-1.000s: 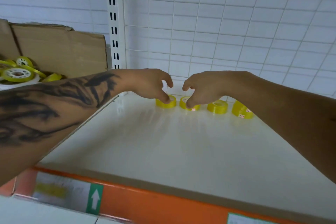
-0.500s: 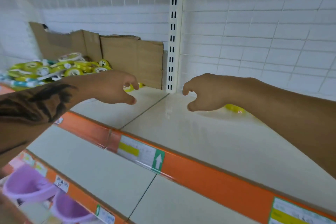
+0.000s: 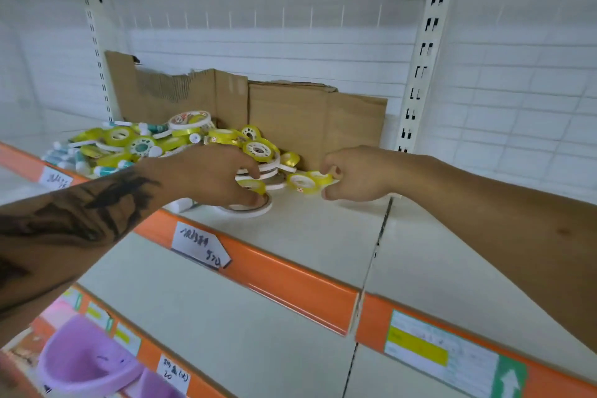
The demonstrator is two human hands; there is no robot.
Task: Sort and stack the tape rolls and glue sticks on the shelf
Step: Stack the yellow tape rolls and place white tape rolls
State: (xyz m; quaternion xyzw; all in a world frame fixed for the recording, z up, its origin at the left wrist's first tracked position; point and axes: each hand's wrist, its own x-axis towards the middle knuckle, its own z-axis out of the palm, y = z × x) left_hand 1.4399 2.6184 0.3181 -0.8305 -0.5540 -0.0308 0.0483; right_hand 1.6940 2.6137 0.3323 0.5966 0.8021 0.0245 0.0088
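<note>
Right hand (image 3: 358, 173): fingers (image 3: 332, 171) curled, pinching a small yellow tape roll (image 3: 305, 182) at its 3 o'clock edge, thumb below, fingertips above; roll at the 3 o'clock fringe of the heap, whether lifted or resting on the shelf board cannot be told.

Left hand (image 3: 210, 176): fingers bent down over the heap's 5 o'clock corner, fingertips on a yellow roll (image 3: 253, 186) and a flat white tape roll (image 3: 248, 208) beneath; whether gripping or only touching cannot be told. Tattooed forearm (image 3: 84, 220) entering from 8 o'clock.

Heap of tape rolls and glue sticks (image 3: 155, 142): at 10 o'clock of the left hand, on the upper shelf (image 3: 323, 229); yellow rolls with white cores mixed with white-and-teal glue sticks (image 3: 77, 160), one larger white roll (image 3: 190, 119) on top. Torn cardboard sheets (image 3: 284, 116) standing behind the heap, at 12 o'clock, against the white wire-grid back panel (image 3: 517, 100).

Slotted upright (image 3: 423, 52) at 1 o'clock of the right hand. Orange price rail (image 3: 290, 291) along the shelf's front edge, carrying a handwritten tag (image 3: 200, 249) at 6 o'clock of the left hand and a printed label with green arrow (image 3: 452, 355) at 5 o'clock. Purple plastic items (image 3: 84, 362) on a lower shelf, at 7 o'clock.
</note>
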